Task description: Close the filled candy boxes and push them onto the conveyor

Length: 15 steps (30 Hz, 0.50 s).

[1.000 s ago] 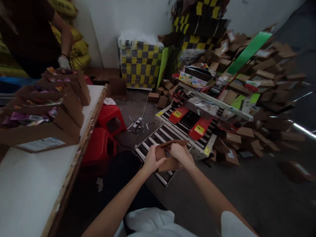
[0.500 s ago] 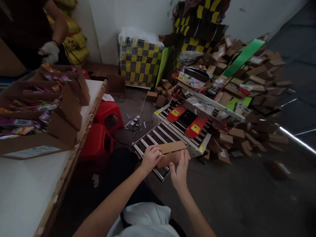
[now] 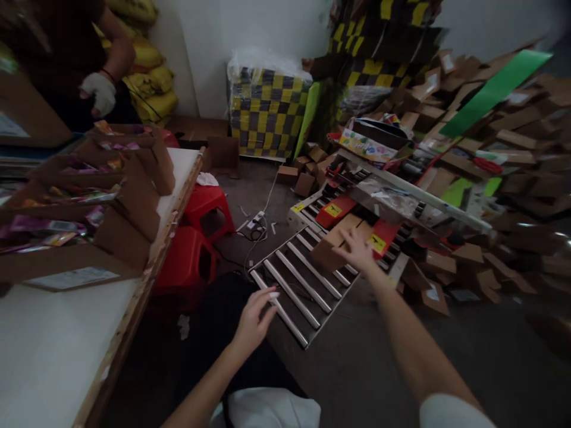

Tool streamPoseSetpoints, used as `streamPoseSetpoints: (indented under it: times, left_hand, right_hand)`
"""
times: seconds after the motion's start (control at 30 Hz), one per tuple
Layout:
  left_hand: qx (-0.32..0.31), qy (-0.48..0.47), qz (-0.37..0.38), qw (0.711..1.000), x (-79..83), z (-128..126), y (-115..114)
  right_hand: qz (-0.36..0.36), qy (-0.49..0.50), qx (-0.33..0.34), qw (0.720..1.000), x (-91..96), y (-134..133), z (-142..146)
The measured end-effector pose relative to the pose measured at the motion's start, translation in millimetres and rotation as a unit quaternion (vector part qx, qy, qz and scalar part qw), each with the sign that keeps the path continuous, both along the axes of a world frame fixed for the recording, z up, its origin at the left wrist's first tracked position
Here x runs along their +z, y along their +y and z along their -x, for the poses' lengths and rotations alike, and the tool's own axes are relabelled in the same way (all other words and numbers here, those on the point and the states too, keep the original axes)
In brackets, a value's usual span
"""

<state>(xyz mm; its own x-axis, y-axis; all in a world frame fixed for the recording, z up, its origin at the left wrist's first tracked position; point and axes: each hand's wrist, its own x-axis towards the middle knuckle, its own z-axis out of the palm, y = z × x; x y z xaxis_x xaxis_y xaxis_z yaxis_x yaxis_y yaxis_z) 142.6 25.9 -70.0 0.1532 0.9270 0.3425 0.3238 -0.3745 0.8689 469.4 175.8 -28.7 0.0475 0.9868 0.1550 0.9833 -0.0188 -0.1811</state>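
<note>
A small brown cardboard box (image 3: 335, 239) lies on the metal rollers of a carton-sealing machine (image 3: 303, 279), close to its red guides (image 3: 339, 211). My right hand (image 3: 357, 251) rests on the box's near side with the fingers stretched out flat against it. My left hand (image 3: 255, 317) hovers at the near end of the rollers, its fingers loosely apart and holding nothing.
A white table (image 3: 53, 345) at the left carries open cartons (image 3: 84, 226) of colourful packets. Behind it stands another person with a gloved hand (image 3: 99, 94). Two red stools (image 3: 191, 249) sit beside the table. Sealed boxes (image 3: 473, 154) are heaped at the right beyond the machine.
Both hands held the box at the near end of the rollers. Now the left hand has let go and the right hand has slid the box forward toward the red guides.
</note>
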Motion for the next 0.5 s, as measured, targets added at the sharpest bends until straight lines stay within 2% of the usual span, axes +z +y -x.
streamPoseSetpoints:
  times: [0.07,0.1,0.13,0.17,0.23,0.27,0.3,0.37,0.43,0.5]
  left_hand:
    - [0.120,0.022,-0.017,0.992,1.9,53.9,-8.5]
    - [0.206,0.029,-0.023,0.978,3.7,86.4,-14.5]
    - [0.305,0.029,-0.025,0.952,6.3,121.3,-21.3]
    - [0.412,0.019,-0.023,0.911,9.8,157.3,-28.5]
    - [0.604,-0.042,0.004,0.796,19.9,228.7,-40.3]
    - [0.671,-0.085,0.026,0.736,26.1,262.2,-42.8]
    - [0.710,-0.138,0.055,0.688,32.8,293.0,-42.0]
    - [0.719,-0.195,0.099,0.659,46.1,343.9,-29.1]
    - [0.691,-0.237,0.148,0.666,57.9,377.0,-4.9]
    - [0.649,-0.275,0.188,0.683,67.7,392.8,20.5]
  right_hand:
    - [-0.037,-0.003,-0.031,0.999,9.3,24.7,-3.7]
    - [-0.065,0.000,-0.029,0.997,8.3,32.5,2.6]
    - [-0.099,0.006,-0.024,0.995,3.0,37.1,14.6]
    - [-0.131,0.016,-0.014,0.991,-6.0,38.4,32.3]
    - [-0.157,0.054,0.028,0.986,-29.1,30.8,83.8]
    - [-0.142,0.088,0.066,0.984,-39.4,22.2,116.6]
    - [-0.107,0.131,0.115,0.979,-46.5,11.5,153.2]
    - [-0.018,0.245,0.228,0.942,-48.3,-10.9,233.8]
    - [0.069,0.369,0.332,0.865,-34.3,-26.8,316.2]
    - [0.156,0.472,0.389,0.775,-11.1,-34.0,390.5]
